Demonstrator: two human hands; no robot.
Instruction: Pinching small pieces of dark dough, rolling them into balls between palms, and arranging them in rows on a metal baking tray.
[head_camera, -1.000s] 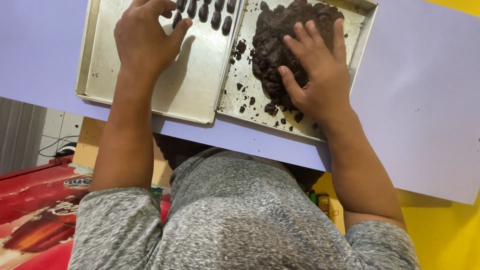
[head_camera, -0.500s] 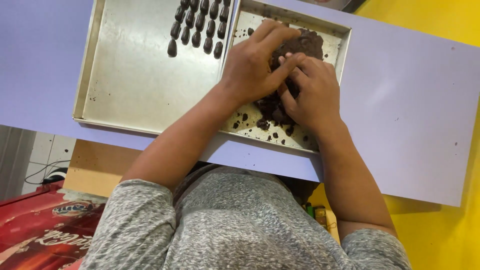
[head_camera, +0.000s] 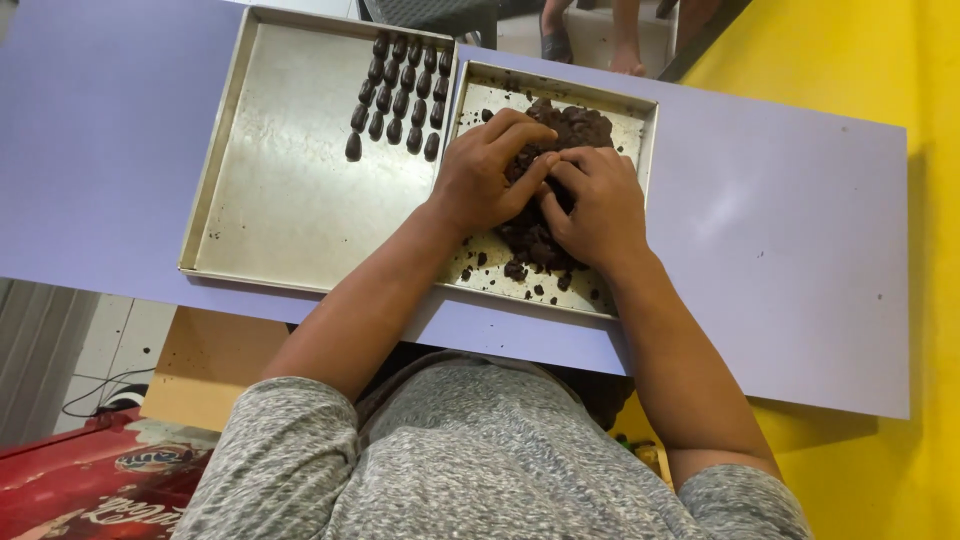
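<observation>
Both my hands rest on a mound of dark brown dough (head_camera: 570, 130) in the smaller metal tray (head_camera: 640, 150). My left hand (head_camera: 485, 170) digs its fingers into the dough's near left side. My right hand (head_camera: 595, 205) presses into the dough beside it, fingertips meeting the left hand's. Loose crumbs (head_camera: 520, 275) lie on the tray's near part. The larger metal tray (head_camera: 280, 200) to the left holds several small oval dough pieces (head_camera: 400, 95) in rows at its far right corner.
Both trays sit side by side on a lavender table top (head_camera: 780, 250). Yellow floor (head_camera: 930, 300) lies to the right. A red printed box (head_camera: 80, 490) is below the table's near edge at the left. Someone's feet (head_camera: 600, 40) show beyond the far edge.
My left hand has left the larger tray and come right onto the dough, joining my right hand. The view has pulled back, showing both trays whole.
</observation>
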